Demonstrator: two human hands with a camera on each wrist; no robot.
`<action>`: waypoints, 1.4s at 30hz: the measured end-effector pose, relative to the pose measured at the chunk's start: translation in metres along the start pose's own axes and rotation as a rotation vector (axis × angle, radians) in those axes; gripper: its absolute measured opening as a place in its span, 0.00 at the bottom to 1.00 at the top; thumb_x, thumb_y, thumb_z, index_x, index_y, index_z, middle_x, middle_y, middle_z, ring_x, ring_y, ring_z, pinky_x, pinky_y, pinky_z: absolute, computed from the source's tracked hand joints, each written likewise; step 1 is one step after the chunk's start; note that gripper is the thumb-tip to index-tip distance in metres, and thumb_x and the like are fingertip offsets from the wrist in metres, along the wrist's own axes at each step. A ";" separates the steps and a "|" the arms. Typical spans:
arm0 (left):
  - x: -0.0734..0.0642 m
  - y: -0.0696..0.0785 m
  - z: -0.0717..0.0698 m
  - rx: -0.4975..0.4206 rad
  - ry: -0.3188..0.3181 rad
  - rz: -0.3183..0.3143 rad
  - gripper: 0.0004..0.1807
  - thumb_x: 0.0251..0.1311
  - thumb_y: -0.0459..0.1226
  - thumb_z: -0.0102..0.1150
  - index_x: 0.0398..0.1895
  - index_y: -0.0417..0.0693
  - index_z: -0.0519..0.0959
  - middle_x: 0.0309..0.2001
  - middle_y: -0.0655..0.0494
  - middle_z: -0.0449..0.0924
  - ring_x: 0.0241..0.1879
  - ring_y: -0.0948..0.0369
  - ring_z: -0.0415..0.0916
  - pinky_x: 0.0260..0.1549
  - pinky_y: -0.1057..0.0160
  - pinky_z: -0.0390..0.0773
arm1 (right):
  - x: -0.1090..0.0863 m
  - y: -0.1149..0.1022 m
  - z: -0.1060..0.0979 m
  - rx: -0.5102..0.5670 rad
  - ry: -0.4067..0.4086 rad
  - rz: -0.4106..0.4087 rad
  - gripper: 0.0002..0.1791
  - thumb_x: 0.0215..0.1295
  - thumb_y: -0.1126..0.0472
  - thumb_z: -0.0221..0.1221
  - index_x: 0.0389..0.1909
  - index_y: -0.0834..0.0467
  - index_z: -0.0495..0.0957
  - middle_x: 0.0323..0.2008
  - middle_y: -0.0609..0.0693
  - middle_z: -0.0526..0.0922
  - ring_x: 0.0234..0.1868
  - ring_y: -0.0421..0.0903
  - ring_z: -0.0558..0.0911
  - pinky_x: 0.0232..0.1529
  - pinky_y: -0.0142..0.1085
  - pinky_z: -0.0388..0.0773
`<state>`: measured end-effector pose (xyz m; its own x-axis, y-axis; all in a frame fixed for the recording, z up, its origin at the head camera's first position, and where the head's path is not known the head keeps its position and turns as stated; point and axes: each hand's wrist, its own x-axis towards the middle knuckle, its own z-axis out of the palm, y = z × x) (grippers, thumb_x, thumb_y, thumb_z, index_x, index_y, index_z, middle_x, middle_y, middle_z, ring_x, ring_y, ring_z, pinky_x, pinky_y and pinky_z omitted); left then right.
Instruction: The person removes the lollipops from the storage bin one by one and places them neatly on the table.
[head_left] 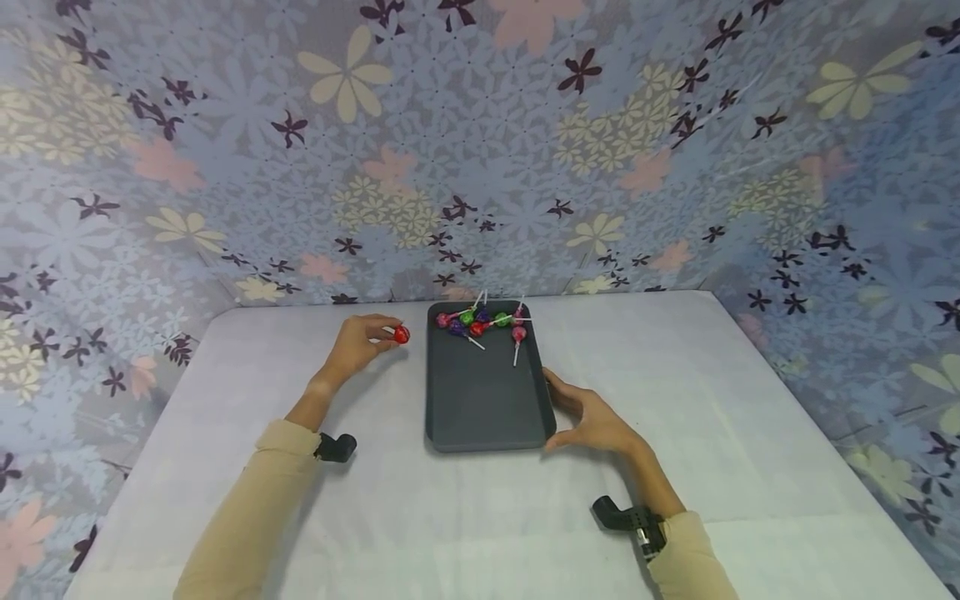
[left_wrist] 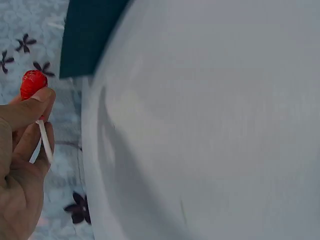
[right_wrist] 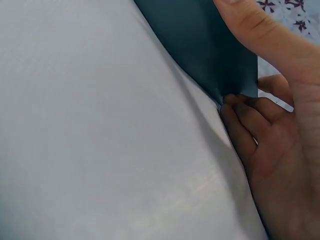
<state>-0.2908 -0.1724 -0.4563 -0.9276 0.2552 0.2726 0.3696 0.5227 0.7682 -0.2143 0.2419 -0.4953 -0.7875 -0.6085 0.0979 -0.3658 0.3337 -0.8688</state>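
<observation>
Lollipop (head_left: pixel 402 334) (red) is held beside the tray (head_left: pixel 483 400).

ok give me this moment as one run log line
left hand: pinches red lollipop left of tray | right hand: touches tray's right side | other lollipops: tray's far end

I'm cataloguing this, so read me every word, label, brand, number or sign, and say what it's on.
No text can be read.
Red lollipop in the left hand: any print is too blurred to read.
Other lollipops: too small to read.
Tray: no lettering shows.
</observation>
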 end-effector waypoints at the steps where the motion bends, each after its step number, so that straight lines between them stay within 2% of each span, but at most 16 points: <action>1: 0.000 -0.002 -0.002 0.019 -0.002 0.000 0.19 0.53 0.22 0.65 0.51 0.30 0.81 0.52 0.34 0.80 0.43 0.43 0.84 0.43 0.49 0.83 | -0.001 0.001 0.000 0.010 0.005 -0.009 0.64 0.41 0.59 0.78 0.76 0.62 0.46 0.77 0.59 0.48 0.74 0.60 0.56 0.69 0.37 0.60; 5: 0.002 -0.013 -0.010 0.078 -0.008 0.013 0.17 0.53 0.21 0.65 0.48 0.30 0.82 0.49 0.34 0.82 0.43 0.43 0.84 0.41 0.51 0.83 | -0.003 0.005 -0.001 0.006 0.022 -0.015 0.64 0.42 0.58 0.78 0.76 0.62 0.47 0.76 0.59 0.49 0.74 0.60 0.56 0.67 0.25 0.59; 9: 0.005 -0.023 -0.017 0.088 -0.032 -0.005 0.16 0.53 0.20 0.63 0.47 0.30 0.82 0.46 0.33 0.83 0.43 0.41 0.83 0.42 0.50 0.83 | -0.004 0.005 -0.003 0.017 0.031 -0.008 0.64 0.41 0.58 0.78 0.76 0.62 0.48 0.76 0.59 0.50 0.74 0.60 0.57 0.65 0.20 0.59; 13: 0.004 -0.032 -0.026 0.127 -0.056 -0.067 0.17 0.53 0.18 0.61 0.47 0.30 0.82 0.46 0.33 0.82 0.44 0.40 0.83 0.44 0.48 0.82 | -0.002 0.005 -0.001 0.060 0.013 -0.015 0.64 0.42 0.59 0.78 0.76 0.63 0.47 0.76 0.60 0.49 0.74 0.60 0.55 0.65 0.20 0.59; 18: -0.001 -0.041 -0.038 0.189 -0.074 -0.175 0.17 0.53 0.20 0.60 0.48 0.31 0.82 0.46 0.33 0.82 0.45 0.40 0.82 0.47 0.46 0.80 | 0.003 0.006 0.004 0.093 -0.017 -0.018 0.64 0.42 0.61 0.77 0.76 0.63 0.46 0.77 0.58 0.47 0.75 0.57 0.54 0.66 0.22 0.59; 21: -0.003 -0.044 -0.044 0.223 -0.080 -0.206 0.16 0.53 0.21 0.61 0.47 0.32 0.82 0.46 0.34 0.82 0.46 0.40 0.81 0.48 0.45 0.79 | 0.004 0.005 0.006 0.095 -0.016 -0.018 0.64 0.41 0.60 0.78 0.76 0.62 0.47 0.77 0.57 0.48 0.75 0.56 0.55 0.67 0.22 0.59; 28: -0.004 -0.046 -0.053 0.307 -0.106 -0.213 0.15 0.53 0.22 0.60 0.46 0.32 0.83 0.42 0.36 0.83 0.44 0.41 0.81 0.48 0.45 0.78 | 0.004 0.004 0.006 0.091 -0.018 -0.004 0.64 0.41 0.60 0.78 0.76 0.62 0.47 0.77 0.56 0.48 0.76 0.54 0.54 0.67 0.22 0.58; 32: -0.002 -0.044 -0.054 0.291 -0.133 -0.214 0.16 0.52 0.22 0.60 0.47 0.31 0.82 0.41 0.36 0.82 0.44 0.41 0.81 0.48 0.45 0.79 | 0.003 0.004 0.006 0.099 -0.015 -0.006 0.64 0.41 0.61 0.78 0.76 0.62 0.47 0.77 0.56 0.48 0.76 0.54 0.54 0.67 0.21 0.57; 42: 0.005 -0.044 -0.051 0.254 -0.151 -0.190 0.19 0.49 0.22 0.65 0.48 0.31 0.82 0.39 0.36 0.82 0.44 0.40 0.81 0.49 0.44 0.78 | 0.000 0.006 0.001 0.107 -0.002 -0.021 0.63 0.42 0.62 0.77 0.76 0.62 0.46 0.77 0.56 0.47 0.76 0.55 0.54 0.67 0.22 0.58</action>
<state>-0.3141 -0.2355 -0.4588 -0.9698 0.2413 0.0355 0.2103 0.7535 0.6229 -0.2160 0.2435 -0.5013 -0.7792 -0.6160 0.1161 -0.3275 0.2422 -0.9133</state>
